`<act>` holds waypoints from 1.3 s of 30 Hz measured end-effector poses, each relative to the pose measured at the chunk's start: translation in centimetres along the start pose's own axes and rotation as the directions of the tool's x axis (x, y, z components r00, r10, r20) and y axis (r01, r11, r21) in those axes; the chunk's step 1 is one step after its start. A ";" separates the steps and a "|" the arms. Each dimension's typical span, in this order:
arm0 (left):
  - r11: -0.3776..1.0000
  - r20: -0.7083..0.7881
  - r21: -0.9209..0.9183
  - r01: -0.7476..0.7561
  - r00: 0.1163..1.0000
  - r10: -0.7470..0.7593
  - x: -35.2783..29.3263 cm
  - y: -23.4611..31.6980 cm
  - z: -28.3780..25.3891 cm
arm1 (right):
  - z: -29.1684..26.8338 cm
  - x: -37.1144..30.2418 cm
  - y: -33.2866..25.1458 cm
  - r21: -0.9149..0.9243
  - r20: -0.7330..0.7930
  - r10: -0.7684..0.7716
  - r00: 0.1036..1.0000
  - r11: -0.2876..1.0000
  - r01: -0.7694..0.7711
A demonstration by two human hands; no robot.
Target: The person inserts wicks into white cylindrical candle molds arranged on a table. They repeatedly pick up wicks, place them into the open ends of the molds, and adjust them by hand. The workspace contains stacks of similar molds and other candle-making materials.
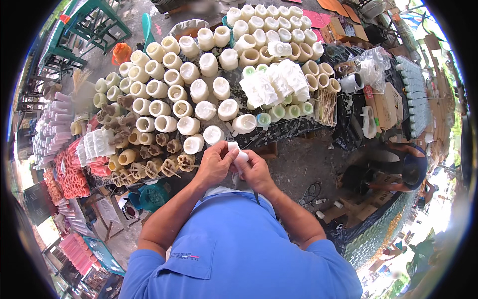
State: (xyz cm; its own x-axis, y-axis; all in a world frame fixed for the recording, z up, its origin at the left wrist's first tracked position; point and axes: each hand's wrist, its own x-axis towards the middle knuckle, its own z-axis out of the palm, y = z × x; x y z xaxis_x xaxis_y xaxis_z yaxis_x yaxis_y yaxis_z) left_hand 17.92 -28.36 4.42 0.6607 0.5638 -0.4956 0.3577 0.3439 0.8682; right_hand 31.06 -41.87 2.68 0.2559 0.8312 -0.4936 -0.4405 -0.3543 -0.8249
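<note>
In front of my body, both hands are closed on a small white rounded piece, possibly wax (241,153); its exact kind I cannot make out. My left hand (214,164) grips it from the left with thumb and fingers. From the other side my right hand (256,172) wraps round its lower part. Just beyond the hands, at the table's near edge, stands a cream wax cylinder (213,135) with a pale top. Many similar cream candles (173,77) stand in rows behind it, some with wicks showing. Brownish flower-shaped wax pieces (186,162) lie left of my hands.
White plastic-wrapped pieces (276,83) rest atop candles, with green-tinted ones (277,113) below. Thin sticks (326,105) lie at the table's right end, near a cardboard box (386,105). Pink candles (56,115) fill the left. Another person (414,167) bends at the right.
</note>
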 end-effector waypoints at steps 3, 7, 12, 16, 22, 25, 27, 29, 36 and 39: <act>0.988 -0.053 -0.153 -0.014 0.999 0.006 -0.2 0.0 0.0 | 1.6 -1.0 -0.8 -0.620 -0.083 -0.386 0.919 0.741 0.256; 0.930 0.086 -0.359 0.072 0.995 -0.043 -0.4 0.5 -0.8 | 1.2 -0.8 -2.2 -0.732 0.104 -0.541 0.835 0.527 0.432; 0.959 0.188 -0.284 0.003 0.981 0.052 -0.4 1.0 -2.4 | 0.2 -1.5 -3.6 -0.519 0.038 -0.388 0.921 0.780 0.351; 0.991 0.142 -0.099 -0.087 0.985 0.100 -1.0 1.6 -2.4 | 0.5 -1.4 -4.3 -0.559 -0.008 -0.489 0.872 0.725 0.402; 0.985 0.162 0.045 -0.167 0.974 0.157 -1.1 2.8 -2.1 | -0.1 -1.3 -4.9 -0.596 0.072 -0.603 0.795 0.613 0.519; 0.963 0.126 0.032 -0.268 0.957 0.262 -1.6 2.9 -1.7 | -0.3 -1.2 -5.1 -0.559 0.083 -0.633 0.770 0.610 0.562; 0.947 0.068 0.108 -0.302 0.953 0.296 -1.9 2.8 -1.2 | -0.4 -1.1 -5.1 -0.547 0.084 -0.640 0.763 0.611 0.573; 0.919 0.021 0.174 -0.355 0.934 0.357 -2.2 2.7 -0.7 | -0.3 -1.0 -5.0 -0.523 0.072 -0.630 0.774 0.636 0.567; 0.917 -0.025 0.127 -0.378 0.923 0.384 -2.1 1.9 -0.4 | -0.4 -1.3 -4.8 -0.424 0.004 -0.527 0.850 0.769 0.478; 0.923 -0.002 0.039 -0.383 0.924 0.383 -1.8 1.7 -0.7 | -0.7 -1.4 -4.7 -0.456 0.040 -0.522 0.852 0.749 0.481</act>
State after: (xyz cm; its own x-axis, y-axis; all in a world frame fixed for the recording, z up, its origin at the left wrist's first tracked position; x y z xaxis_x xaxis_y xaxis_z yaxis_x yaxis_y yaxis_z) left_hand 16.85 -28.28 6.79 0.7462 0.6538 -0.1254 0.1034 0.0722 0.9920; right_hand 33.35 -41.65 7.01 0.4136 0.9102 0.0212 0.1852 -0.0613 -0.9808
